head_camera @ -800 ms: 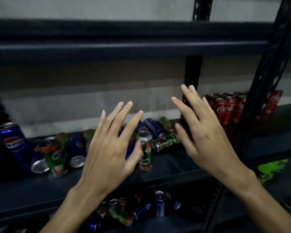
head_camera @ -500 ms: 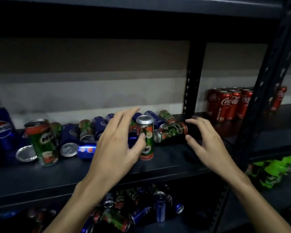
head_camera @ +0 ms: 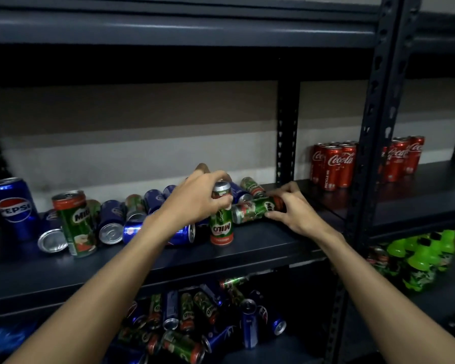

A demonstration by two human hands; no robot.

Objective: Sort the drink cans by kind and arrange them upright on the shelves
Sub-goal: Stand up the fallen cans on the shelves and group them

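- The left hand point(head_camera: 195, 200) reaches to the middle of the shelf point(head_camera: 260, 248), its fingers wrapped round the top third of a standing Milo can point(head_camera: 221, 224). The label reads upside down, so this can stands on its lid end.
- The right hand point(head_camera: 294, 211) has its fingers closed on a lying Milo can point(head_camera: 255, 208). That can lies on its side just right of the standing one, its silver end touching or almost touching it.
- Behind and to the left of both, a jumble of Pepsi cans point(head_camera: 111, 222) and more Milo cans lies toppled along the back of the shelf. An upright Milo can point(head_camera: 75, 222) and an upright Pepsi can point(head_camera: 15, 206) stand near the left end.
- Coca-Cola cans point(head_camera: 336, 164) stand grouped on the next bay to the right. The lower shelf point(head_camera: 286, 345) holds another mixed heap, and green bottles point(head_camera: 426, 256) stand further right.
- These slim cans are probably smooth and thin-walled, and a hard squeeze could dent them. Whether they are full and heavy cannot be told.
- A can on its side rolls easily, so a grip round the mid-body is likely safer than one at the rim.
- The inverted can probably needs turning over before it is placed.
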